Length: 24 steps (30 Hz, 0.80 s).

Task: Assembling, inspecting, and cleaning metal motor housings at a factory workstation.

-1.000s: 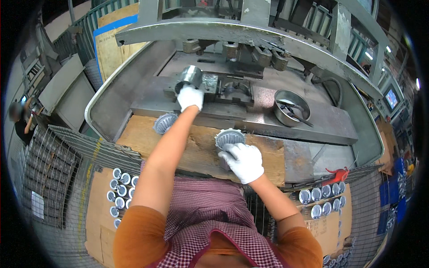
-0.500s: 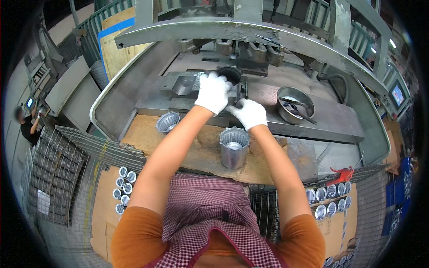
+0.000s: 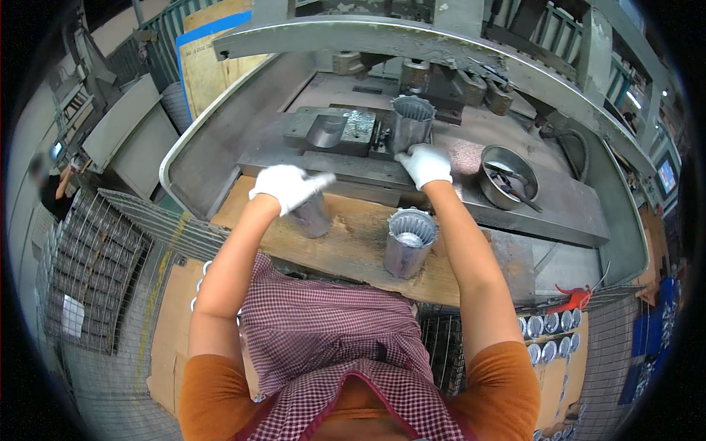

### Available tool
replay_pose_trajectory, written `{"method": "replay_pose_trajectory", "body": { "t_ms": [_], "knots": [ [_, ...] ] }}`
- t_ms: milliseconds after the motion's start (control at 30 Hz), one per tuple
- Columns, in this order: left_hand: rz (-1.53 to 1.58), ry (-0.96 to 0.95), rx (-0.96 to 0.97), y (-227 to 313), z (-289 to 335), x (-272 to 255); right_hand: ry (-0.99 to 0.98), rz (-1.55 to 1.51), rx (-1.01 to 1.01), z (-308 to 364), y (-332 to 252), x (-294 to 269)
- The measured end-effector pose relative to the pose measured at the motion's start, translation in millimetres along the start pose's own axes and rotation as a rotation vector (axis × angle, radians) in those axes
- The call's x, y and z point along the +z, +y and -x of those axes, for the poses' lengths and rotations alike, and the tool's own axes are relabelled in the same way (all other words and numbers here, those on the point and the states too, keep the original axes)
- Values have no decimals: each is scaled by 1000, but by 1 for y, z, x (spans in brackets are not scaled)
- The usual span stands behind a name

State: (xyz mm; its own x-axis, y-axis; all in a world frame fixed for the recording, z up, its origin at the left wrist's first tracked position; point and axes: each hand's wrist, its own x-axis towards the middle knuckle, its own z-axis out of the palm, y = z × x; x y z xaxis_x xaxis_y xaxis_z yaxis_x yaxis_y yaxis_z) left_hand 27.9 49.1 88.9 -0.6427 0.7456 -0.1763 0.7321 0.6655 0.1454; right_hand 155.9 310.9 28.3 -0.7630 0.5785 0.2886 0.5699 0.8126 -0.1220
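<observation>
A ribbed grey metal cup (image 3: 412,126) stands upright in the machine's fixture, beside a metal block with a half-round groove (image 3: 327,132). My right hand (image 3: 426,166), in a white glove, is at the lower front of that cup, its fingers bent against it. My left hand (image 3: 283,188), also gloved, is over the top of a second metal cup (image 3: 312,217) on the wooden board, with the thumb out to the right. Motion blurs this hand, and its fingertips are hidden. A third ribbed cup (image 3: 409,244) stands upright on the board between my forearms.
On the machine bed at right sits a metal bowl (image 3: 507,176) with dark tools in it. A thick machine beam (image 3: 412,38) crosses above the bed. Metal cups (image 3: 551,323) stand in rows on cardboard at lower right, near a red-handled tool (image 3: 573,298). Another person (image 3: 55,191) is at far left.
My left hand has left the cup in the fixture and come back and left over the board cup. My right hand has moved up to the fixture cup. The view has shifted slightly.
</observation>
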Motion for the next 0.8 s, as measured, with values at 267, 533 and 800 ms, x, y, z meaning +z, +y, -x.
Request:
{"method": "replay_pose_trajectory", "body": {
  "t_ms": [267,533,800],
  "knots": [
    [71,168,73,-39,-10,77,91,-319,60,55,8,-30],
    [1875,257,163,-53,-33,47,525,-318,413,247,167,-81],
    [793,563,196,12,-98,28,465,-405,749,308,244,-48]
  ]
}}
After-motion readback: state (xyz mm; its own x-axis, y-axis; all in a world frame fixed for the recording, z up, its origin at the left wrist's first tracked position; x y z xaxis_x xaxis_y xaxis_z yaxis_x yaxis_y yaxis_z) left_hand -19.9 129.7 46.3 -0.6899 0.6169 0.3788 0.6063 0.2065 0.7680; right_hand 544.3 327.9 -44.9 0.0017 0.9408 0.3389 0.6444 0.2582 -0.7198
